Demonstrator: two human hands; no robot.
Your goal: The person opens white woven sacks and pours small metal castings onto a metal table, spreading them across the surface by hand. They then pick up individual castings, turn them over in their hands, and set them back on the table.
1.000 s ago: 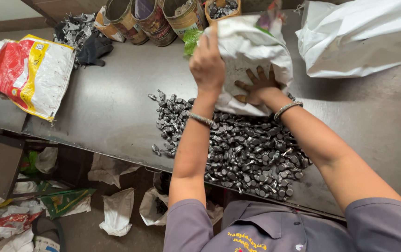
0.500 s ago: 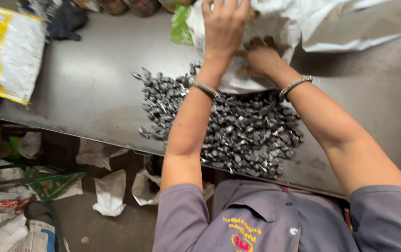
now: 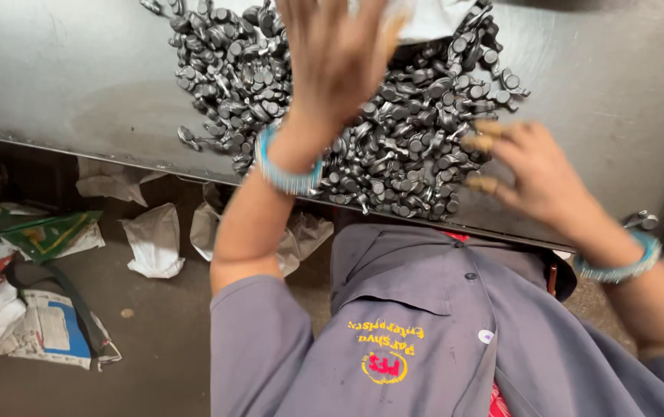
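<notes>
Left hand [image 3: 336, 58] spread open above pile of metal parts [image 3: 363, 116]; right hand [image 3: 536, 174] beside it, fingers loosely open.

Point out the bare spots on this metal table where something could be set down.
Bare table lies left of the pile of small dark metal parts, and at right beyond the right hand. The middle is crowded: parts reach the front edge under the left hand.
</notes>
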